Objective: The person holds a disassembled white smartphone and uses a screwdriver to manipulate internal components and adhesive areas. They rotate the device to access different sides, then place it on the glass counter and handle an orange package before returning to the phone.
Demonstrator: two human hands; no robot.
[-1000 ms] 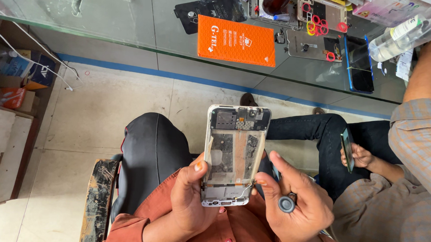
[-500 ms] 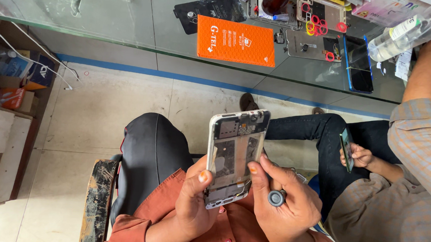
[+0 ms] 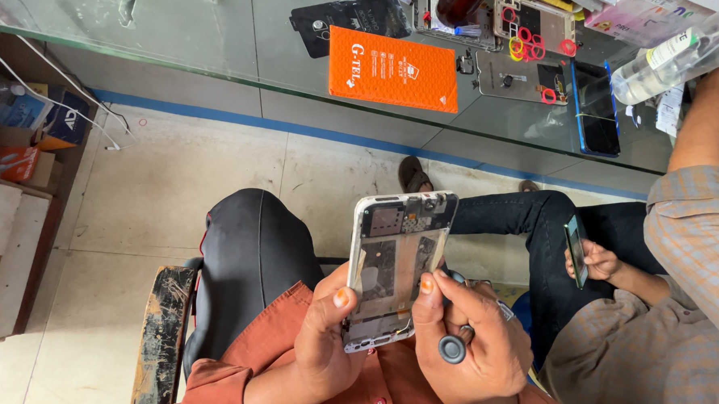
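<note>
Over the lap, in the head view, both hands are holding an opened phone upright, its bare frame and circuit boards facing the camera. The left hand is gripping the phone's lower left edge, thumb lying on the rim. The right hand is gripping the lower right edge, thumb pressing on the inner plate, while its fingers are also clasping a screwdriver with its round cap pointing outward. Beyond the phone, a glass bench is carrying an orange box and phone parts. At right, another person's hand is holding a dark phone.
</note>
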